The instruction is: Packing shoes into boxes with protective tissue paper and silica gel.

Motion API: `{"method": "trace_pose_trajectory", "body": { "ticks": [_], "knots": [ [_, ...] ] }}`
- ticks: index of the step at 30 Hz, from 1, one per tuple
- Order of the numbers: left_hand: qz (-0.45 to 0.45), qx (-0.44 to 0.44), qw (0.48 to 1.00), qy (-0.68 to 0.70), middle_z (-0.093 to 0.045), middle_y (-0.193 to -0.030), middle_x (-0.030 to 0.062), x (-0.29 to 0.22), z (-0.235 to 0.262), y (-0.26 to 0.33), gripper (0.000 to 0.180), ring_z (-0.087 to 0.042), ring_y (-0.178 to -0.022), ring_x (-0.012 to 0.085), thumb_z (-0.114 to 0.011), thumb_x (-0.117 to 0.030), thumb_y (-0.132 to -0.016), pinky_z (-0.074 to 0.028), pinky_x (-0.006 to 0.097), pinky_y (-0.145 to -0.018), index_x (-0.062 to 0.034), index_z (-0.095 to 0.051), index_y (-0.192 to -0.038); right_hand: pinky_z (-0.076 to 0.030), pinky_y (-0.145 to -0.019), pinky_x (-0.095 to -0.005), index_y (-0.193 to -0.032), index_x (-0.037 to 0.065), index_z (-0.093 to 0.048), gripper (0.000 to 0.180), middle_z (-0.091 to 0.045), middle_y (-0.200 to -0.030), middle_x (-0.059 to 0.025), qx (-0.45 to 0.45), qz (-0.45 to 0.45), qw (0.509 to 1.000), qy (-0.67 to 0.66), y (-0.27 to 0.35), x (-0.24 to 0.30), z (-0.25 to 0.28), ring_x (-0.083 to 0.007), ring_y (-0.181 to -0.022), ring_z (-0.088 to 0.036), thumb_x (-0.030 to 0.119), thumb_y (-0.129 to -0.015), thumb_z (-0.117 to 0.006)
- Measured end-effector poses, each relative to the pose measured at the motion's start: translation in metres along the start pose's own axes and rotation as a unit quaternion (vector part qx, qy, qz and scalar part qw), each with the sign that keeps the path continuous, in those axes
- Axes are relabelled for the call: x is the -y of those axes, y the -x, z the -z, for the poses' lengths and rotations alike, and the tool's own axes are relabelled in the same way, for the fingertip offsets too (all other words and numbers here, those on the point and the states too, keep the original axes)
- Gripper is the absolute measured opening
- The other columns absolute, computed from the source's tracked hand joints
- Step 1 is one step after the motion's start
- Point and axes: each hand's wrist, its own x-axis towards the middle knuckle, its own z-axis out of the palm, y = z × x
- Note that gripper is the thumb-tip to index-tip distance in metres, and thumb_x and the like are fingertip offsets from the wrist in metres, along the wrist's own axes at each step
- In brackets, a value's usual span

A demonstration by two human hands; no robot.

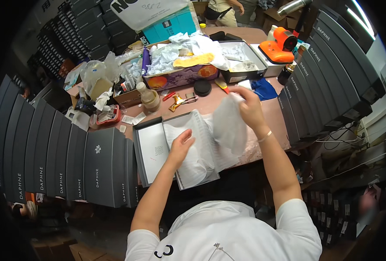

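In front of me is an open dark grey shoebox (217, 176); striped white wrapping paper (193, 163) fills it and spills over its right side. At its left lies a box part with a white inside (151, 150) and small print. My left hand (182, 147) is over the paper, fingers stretched and thumb apart, holding nothing; whether it touches the paper I cannot tell. My right hand (249, 106), higher and to the right, pinches the top of a thin, cloudy white sheet or bag (229, 128), which hangs down beside the box.
Dark shoeboxes stand in rows at left (104, 167) and right (328, 78). Behind the work lie a pump bottle (149, 99), a black round lid (202, 88), a purple carton (180, 77) of crumpled paper, a blue cloth (263, 89) and an orange device (278, 48). Another person (221, 13) stands beyond the table.
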Motion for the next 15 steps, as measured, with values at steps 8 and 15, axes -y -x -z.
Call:
{"method": "trace_pose_trajectory", "body": {
  "ticks": [8, 15],
  "knots": [
    [-0.032, 0.064, 0.929, 0.364, -0.052, -0.127, 0.0157, -0.026, -0.023, 0.052, 0.051, -0.051, -0.119, 0.0212, -0.055, -0.025, -0.093, -0.043, 0.036, -0.100, -0.0028, -0.040, -0.137, -0.051, -0.075, -0.0384, -0.106, 0.003, -0.060, 0.028, -0.064, -0.087, -0.0135, 0.471, 0.135, 0.851, -0.189, 0.063, 0.169, -0.086, -0.0314, -0.083, -0.064, 0.005, -0.079, -0.064],
    [0.026, -0.130, 0.943, 0.305, -0.059, -0.118, 0.0078, 0.009, 0.025, 0.105, 0.047, -0.060, -0.102, 0.0150, -0.056, -0.003, -0.089, -0.051, 0.029, -0.087, -0.0039, -0.044, -0.134, -0.052, -0.083, -0.0367, -0.123, 0.002, -0.056, 0.036, -0.060, -0.116, -0.0160, 0.559, -0.181, 0.684, -0.432, 0.183, 0.090, -0.071, -0.0245, -0.104, -0.060, 0.017, -0.090, -0.054]
  ]
}}
